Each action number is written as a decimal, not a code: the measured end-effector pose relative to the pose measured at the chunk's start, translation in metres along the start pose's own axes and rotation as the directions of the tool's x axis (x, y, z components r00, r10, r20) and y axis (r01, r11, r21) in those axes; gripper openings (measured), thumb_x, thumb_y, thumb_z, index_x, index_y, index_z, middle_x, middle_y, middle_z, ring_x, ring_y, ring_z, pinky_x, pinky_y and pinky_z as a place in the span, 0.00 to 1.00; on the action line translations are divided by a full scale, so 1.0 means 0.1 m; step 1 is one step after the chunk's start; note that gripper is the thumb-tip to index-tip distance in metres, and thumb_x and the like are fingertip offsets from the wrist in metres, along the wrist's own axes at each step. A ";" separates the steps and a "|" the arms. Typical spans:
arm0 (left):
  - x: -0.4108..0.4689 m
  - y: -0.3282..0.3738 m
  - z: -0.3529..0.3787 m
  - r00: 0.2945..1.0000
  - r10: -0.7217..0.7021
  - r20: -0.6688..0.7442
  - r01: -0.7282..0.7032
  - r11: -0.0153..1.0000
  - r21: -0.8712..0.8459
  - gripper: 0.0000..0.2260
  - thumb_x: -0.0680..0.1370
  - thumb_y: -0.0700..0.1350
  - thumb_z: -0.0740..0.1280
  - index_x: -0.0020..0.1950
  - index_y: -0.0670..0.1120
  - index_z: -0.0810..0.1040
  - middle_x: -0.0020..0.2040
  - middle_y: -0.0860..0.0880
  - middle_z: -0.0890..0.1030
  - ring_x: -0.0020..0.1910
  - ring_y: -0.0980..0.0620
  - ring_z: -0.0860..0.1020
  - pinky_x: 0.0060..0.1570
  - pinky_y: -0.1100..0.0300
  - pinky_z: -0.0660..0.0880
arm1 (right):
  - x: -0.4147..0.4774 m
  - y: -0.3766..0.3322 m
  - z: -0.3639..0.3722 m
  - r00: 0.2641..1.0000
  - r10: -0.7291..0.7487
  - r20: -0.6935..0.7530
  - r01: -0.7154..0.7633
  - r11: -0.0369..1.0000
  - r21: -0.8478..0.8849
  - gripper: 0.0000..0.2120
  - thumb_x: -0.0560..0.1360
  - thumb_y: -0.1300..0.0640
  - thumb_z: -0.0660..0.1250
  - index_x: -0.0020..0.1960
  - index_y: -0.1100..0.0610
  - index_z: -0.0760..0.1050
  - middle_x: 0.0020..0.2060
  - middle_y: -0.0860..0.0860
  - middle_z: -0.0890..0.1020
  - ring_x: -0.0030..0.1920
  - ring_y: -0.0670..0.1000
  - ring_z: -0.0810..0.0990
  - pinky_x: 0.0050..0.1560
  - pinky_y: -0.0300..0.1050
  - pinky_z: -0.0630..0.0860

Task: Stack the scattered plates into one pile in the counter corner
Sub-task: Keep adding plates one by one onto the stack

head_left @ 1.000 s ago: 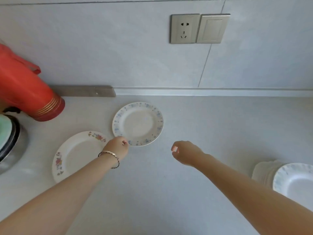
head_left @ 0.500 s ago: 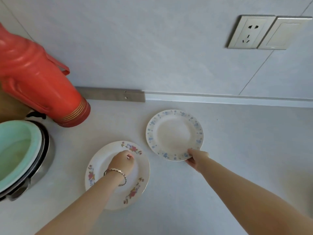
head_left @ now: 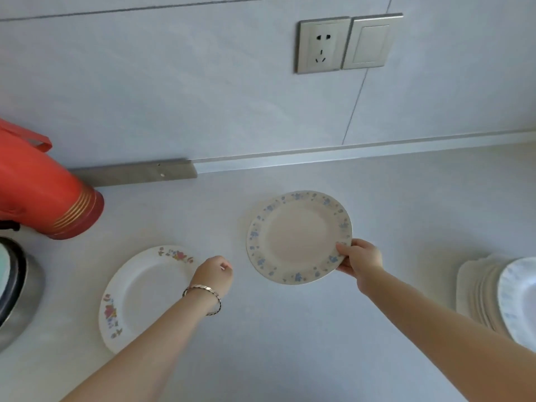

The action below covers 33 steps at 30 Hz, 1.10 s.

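My right hand (head_left: 359,261) pinches the round white plate with the blue floral rim (head_left: 298,236) at its near-right edge, thumb on the upper face and fingers underneath. The plate appears tilted with that edge raised; whether the far edge rests on the pale grey counter (head_left: 290,343) cannot be determined. My left hand (head_left: 214,274), loosely curled and holding nothing, hovers just right of the round white plate with the red floral rim (head_left: 145,294), which lies flat on the counter to the left of the blue-rimmed plate.

Hazards from this state:

- Single-edge grip. The plate is held at one point only — a glazed rim may slip or rotate out of the pinch during transfer.
- Destination contact. The pile of white plates (head_left: 493,297) stands well to the right of the blue-rimmed plate; an off-centre or abrupt set-down may chip a rim or shift the pile.
- Left-side clearance. The red thermos flask with gold bands (head_left: 43,192) and the metal pot (head_left: 17,291) stand beyond the red-rimmed plate; a careless left-hand reach may strike them.

Limits of view:

- The pile is cut off by the frame edge — its plate count and the counter corner are not visible.
- The flask and pot are partly out of frame.
- My right fingers under the plate are hidden.
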State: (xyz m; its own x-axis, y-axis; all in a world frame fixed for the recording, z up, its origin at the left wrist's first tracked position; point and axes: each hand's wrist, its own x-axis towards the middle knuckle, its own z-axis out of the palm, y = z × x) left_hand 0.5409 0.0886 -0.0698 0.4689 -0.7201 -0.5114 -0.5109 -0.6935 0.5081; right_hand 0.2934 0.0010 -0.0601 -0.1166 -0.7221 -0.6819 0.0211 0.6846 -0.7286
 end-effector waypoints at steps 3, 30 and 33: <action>-0.14 0.41 0.40 0.996 0.072 0.051 -0.076 0.993 0.087 0.08 0.76 0.38 0.57 0.42 0.46 0.74 0.44 0.45 0.80 0.50 0.43 0.80 0.42 0.61 0.69 | -0.05 -0.08 -0.77 0.994 -0.104 -0.036 0.103 0.994 -0.022 0.08 0.75 0.68 0.63 0.39 0.60 0.76 0.36 0.56 0.81 0.33 0.53 0.81 0.32 0.41 0.82; -1.24 2.69 2.67 0.899 0.363 0.244 -0.414 0.886 0.210 0.10 0.76 0.39 0.58 0.38 0.50 0.73 0.48 0.43 0.83 0.49 0.43 0.81 0.47 0.58 0.74 | -0.26 0.48 -4.68 0.984 0.023 -0.178 0.031 0.956 0.291 0.04 0.74 0.68 0.64 0.45 0.63 0.77 0.28 0.53 0.84 0.27 0.50 0.84 0.28 0.40 0.80; -1.20 2.71 2.64 0.898 0.364 0.246 -0.414 0.890 0.193 0.12 0.76 0.39 0.58 0.35 0.52 0.72 0.48 0.43 0.83 0.49 0.43 0.81 0.49 0.56 0.75 | -0.23 0.53 -4.65 0.980 0.021 -0.198 0.034 0.962 0.270 0.04 0.74 0.68 0.64 0.44 0.63 0.77 0.27 0.53 0.84 0.27 0.50 0.84 0.28 0.41 0.81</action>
State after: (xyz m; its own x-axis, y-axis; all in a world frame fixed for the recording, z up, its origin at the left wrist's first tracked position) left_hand 0.1563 -0.0070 -0.0538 0.0578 -0.8937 -0.4450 -0.7873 -0.3149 0.5301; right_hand -0.1650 0.0998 -0.0530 -0.3105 -0.6737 -0.6707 0.2842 0.6075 -0.7418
